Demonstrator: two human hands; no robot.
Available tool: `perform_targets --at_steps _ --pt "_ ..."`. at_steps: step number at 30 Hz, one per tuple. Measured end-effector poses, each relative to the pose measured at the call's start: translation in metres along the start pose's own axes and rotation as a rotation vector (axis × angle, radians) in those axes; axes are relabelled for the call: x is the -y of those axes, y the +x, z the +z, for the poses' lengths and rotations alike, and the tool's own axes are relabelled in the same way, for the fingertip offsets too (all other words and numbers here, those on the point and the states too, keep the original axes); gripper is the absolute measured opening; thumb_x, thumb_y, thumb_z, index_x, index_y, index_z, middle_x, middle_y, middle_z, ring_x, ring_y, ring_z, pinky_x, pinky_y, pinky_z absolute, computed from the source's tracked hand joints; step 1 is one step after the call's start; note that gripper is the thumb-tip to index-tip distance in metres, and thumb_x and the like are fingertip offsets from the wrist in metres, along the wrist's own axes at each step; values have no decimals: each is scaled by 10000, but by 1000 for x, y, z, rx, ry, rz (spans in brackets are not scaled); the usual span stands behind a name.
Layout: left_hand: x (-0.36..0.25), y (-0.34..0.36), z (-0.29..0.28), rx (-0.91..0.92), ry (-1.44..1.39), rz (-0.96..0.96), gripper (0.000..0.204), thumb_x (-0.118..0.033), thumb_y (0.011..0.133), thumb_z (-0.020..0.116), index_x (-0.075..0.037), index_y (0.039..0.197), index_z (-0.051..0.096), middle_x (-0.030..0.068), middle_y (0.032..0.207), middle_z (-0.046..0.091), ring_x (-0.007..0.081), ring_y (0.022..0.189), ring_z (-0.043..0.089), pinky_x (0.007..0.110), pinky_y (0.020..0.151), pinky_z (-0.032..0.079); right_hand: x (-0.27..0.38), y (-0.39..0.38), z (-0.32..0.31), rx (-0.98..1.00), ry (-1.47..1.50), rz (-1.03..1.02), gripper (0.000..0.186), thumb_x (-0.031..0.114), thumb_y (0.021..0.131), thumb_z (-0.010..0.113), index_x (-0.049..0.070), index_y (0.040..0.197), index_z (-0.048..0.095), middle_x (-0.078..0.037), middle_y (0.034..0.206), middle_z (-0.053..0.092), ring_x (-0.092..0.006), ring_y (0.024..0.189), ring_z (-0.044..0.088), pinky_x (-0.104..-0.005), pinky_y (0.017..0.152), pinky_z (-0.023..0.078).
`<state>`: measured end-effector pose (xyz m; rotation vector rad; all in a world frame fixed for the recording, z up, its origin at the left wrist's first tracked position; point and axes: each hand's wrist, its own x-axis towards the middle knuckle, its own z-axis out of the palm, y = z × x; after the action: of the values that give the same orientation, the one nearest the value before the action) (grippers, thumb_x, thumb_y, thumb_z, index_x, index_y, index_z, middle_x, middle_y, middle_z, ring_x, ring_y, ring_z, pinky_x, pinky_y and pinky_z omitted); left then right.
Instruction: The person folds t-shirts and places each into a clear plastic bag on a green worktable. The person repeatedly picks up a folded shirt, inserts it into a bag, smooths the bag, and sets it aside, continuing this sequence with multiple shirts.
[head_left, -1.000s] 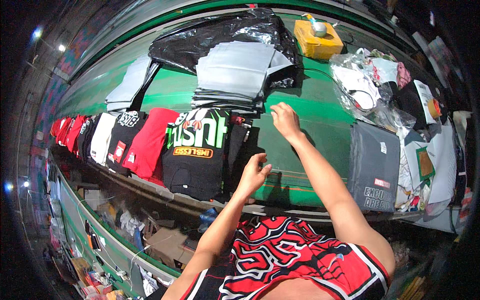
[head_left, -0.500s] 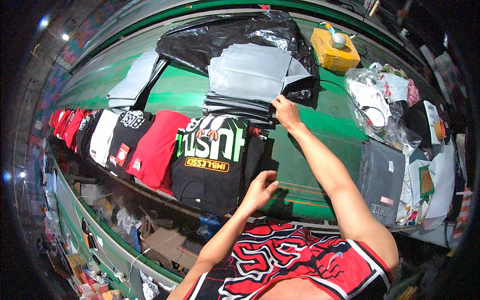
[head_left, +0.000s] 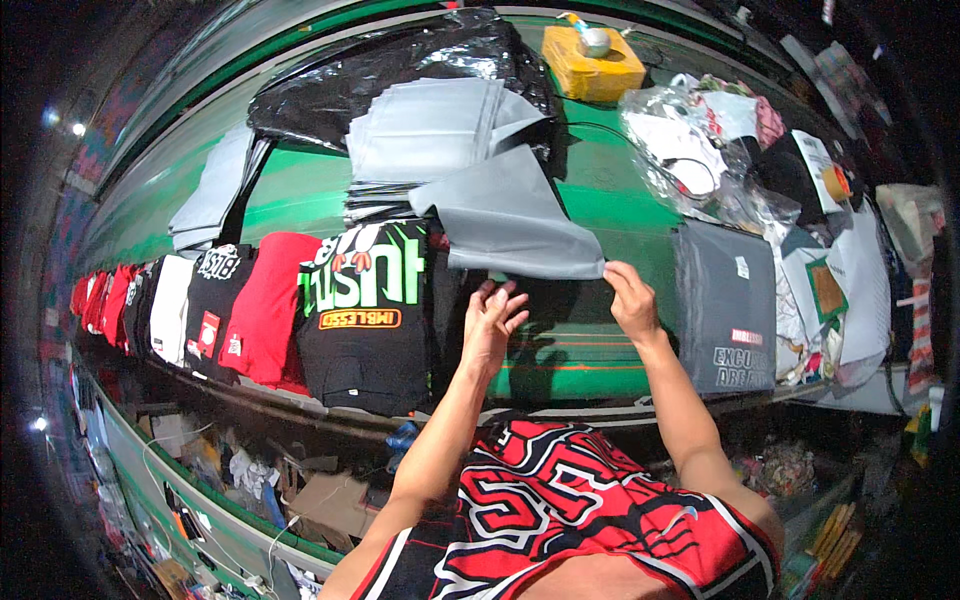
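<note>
A single grey plastic mailing bag (head_left: pixel 520 215) hangs by one corner from my right hand (head_left: pixel 634 305), which pinches it between thumb and fingers. Its far end still lies over the stack of grey mailing bags (head_left: pixel 425 125). Just below the bag's near edge is my left hand (head_left: pixel 490 322), palm partly up, fingers apart and holding nothing. Left of that hand, a folded black T-shirt (head_left: pixel 365 355) with green and orange print ends a row of folded shirts, among them a red one (head_left: pixel 270 310) and a white one (head_left: pixel 172 305).
Black plastic sheeting (head_left: pixel 400 65) lies behind the stack, near a yellow taped box (head_left: pixel 592 70). A second pile of grey bags (head_left: pixel 215 190) sits at left. Rightward on the green table (head_left: pixel 620 190) are a dark grey packed garment (head_left: pixel 725 290) and clear plastic wrapping (head_left: pixel 680 160) with white items.
My right hand has drawn one grey bag off the stack toward me and to the right. My left hand has moved up beside the bag, its fingers spreading. The view has shifted right.
</note>
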<state>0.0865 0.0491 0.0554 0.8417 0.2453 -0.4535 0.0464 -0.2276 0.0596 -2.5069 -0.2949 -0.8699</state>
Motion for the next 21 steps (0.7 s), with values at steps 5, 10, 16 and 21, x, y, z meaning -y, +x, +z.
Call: perform_targets --at_steps 5,10,16,21 --pt "21 11 13 -189 243 -31 255 -167 970 724 30 971 561 102 942 639 203 842 666 386 745 612 -6 -66 -25 114 1 -12 348 -136 717 611 -54 1048 677 -188 1149 691 -367 1059 702 -421 911 595" --pt "52 1 4 -352 329 -164 170 -51 953 700 31 899 560 35 731 543 146 613 581 334 635 636 11 -120 -36 139 11 62 315 -138 708 623 -66 1009 681 -197 1090 696 -378 1037 702 -433 909 594" --pt "69 -18 -9 -318 336 -56 253 -20 930 706 77 1089 535 67 834 622 175 743 666 377 735 659 35 -162 -40 132 96 237 171 -98 802 648 -31 953 692 -177 1060 697 -363 958 705 -420 834 583" --pt "70 -26 -24 -256 357 -163 176 -23 954 685 78 1000 549 152 893 693 223 764 718 339 714 642 21 -156 -34 61 132 396 145 -95 783 643 -37 909 685 -194 1087 692 -382 958 696 -427 824 579"
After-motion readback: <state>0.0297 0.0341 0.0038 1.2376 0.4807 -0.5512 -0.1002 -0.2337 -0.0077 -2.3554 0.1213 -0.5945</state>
